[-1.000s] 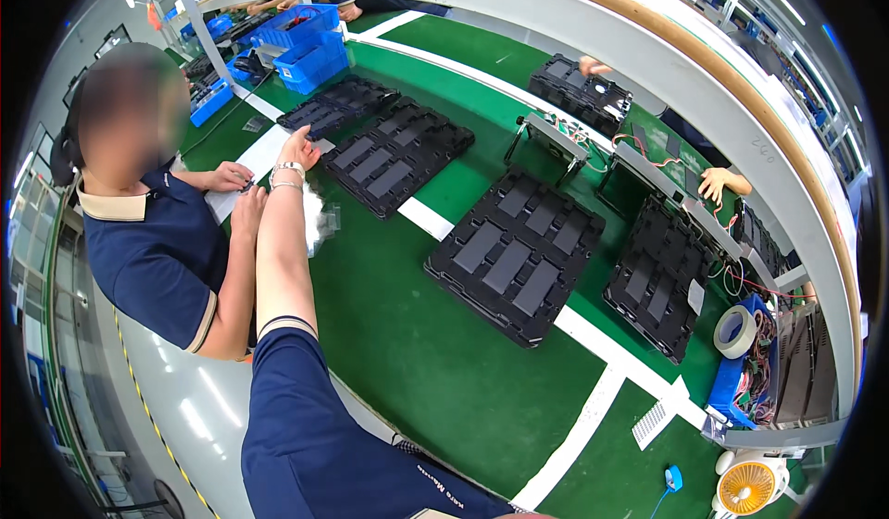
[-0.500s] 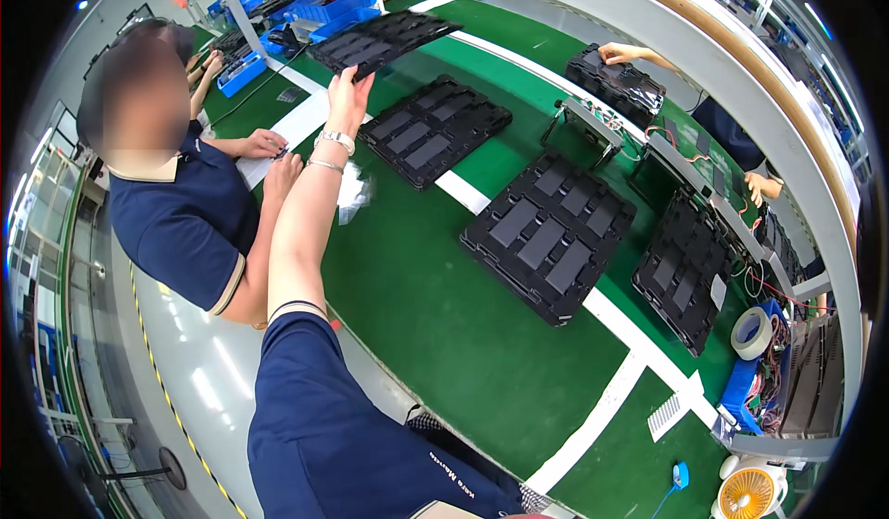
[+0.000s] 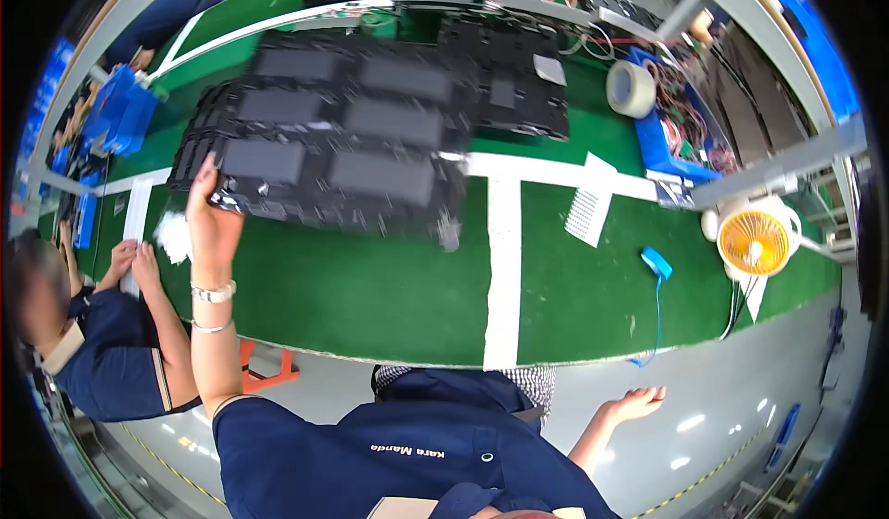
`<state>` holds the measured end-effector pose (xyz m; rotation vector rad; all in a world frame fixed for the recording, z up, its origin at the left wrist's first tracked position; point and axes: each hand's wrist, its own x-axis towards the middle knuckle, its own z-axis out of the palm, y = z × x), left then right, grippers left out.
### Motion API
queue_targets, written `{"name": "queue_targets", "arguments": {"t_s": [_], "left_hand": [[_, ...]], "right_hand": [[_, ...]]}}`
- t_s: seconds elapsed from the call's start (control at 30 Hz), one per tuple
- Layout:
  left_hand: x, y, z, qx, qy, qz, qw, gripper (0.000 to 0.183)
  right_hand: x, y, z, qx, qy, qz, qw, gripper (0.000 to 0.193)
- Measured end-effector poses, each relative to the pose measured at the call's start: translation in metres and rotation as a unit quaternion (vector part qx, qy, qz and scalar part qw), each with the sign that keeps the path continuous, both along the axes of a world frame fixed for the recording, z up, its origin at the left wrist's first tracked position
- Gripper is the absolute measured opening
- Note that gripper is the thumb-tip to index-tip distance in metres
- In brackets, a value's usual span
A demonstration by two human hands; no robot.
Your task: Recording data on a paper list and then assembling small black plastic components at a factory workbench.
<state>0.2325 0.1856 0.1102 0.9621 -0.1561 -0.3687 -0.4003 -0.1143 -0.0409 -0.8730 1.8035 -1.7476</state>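
My left hand [image 3: 215,223] grips the near-left edge of a large black panel [image 3: 380,181] with rows of grey rectangular pads. Held up over the green table, the panel looks slightly blurred. Its body partly hides another black panel [image 3: 199,123] lying at its left. My right hand [image 3: 637,402] is off the table's front edge, palm up with fingers stretched out and nothing in it. A further black panel [image 3: 528,102] with a white slip on it rests behind the held one.
A blue bin [image 3: 659,153] of wires, a roll of tape [image 3: 631,89] and a fan [image 3: 755,241] stand at the right. A blue wrist strap [image 3: 657,262] and a printed sheet [image 3: 590,206] lie nearer. At the left a co-worker [image 3: 111,362] works beside crumpled clear plastic [image 3: 173,237].
My view has swung rightward. My left hand has brought the held panel from the far left to over the table before me. My right hand has come into view.
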Motion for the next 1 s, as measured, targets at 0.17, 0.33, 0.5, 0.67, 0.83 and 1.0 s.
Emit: {"name": "queue_targets", "arguments": {"t_s": [0.17, 0.33, 0.5, 0.67, 0.83, 1.0], "left_hand": [[-0.076, -0.072, -0.038, 0.117, -0.021, -0.216, 0.969, 0.044], [-0.111, -0.141, -0.066, 0.135, 0.004, -0.392, 0.910, 0.041], [-0.138, -0.188, -0.058, 0.267, 0.089, -0.269, 0.921, 0.049], [-0.144, -0.206, -0.076, 0.325, -0.059, -0.258, 0.908, 0.063], [-0.152, -0.203, -0.095, 0.346, -0.274, -0.179, 0.879, 0.056], [-0.153, -0.192, -0.081, 0.370, -0.257, -0.235, 0.861, 0.055]], "right_hand": [[0.038, -0.017, 0.050, -0.128, 0.138, 0.077, 0.979, 0.027], [0.118, -0.054, 0.088, -0.150, 0.306, 0.327, 0.882, 0.015], [0.223, -0.099, 0.099, -0.170, 0.516, 0.452, 0.708, 0.032], [0.282, -0.141, 0.073, -0.212, 0.614, 0.420, 0.634, 0.047], [0.271, -0.173, 0.060, -0.180, 0.657, 0.377, 0.628, 0.050], [0.265, -0.172, 0.078, -0.169, 0.586, 0.384, 0.693, 0.032]]}}
